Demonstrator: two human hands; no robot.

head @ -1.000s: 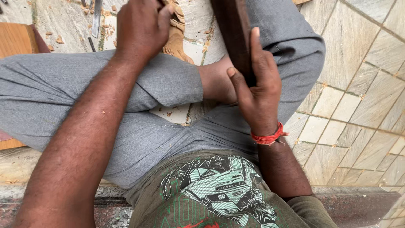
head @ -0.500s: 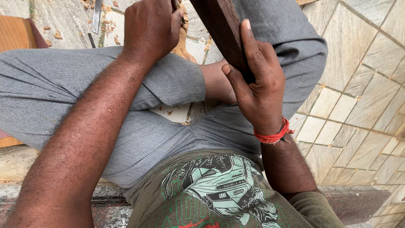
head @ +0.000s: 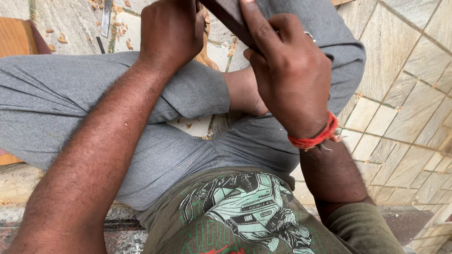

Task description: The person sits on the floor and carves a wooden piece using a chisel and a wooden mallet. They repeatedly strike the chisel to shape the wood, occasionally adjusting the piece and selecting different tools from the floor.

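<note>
Head view, looking down on a seated, cross-legged person. Right hand, with a red thread at the wrist, is closed around a dark wooden piece that slants up out of the top edge. Left hand is curled shut just left of that piece; what it grips is hidden beneath the fingers. Below both hands lie grey trousers and a bare foot. Beyond the left hand, wood chips and a flat metal blade lie on the stone floor.
</note>
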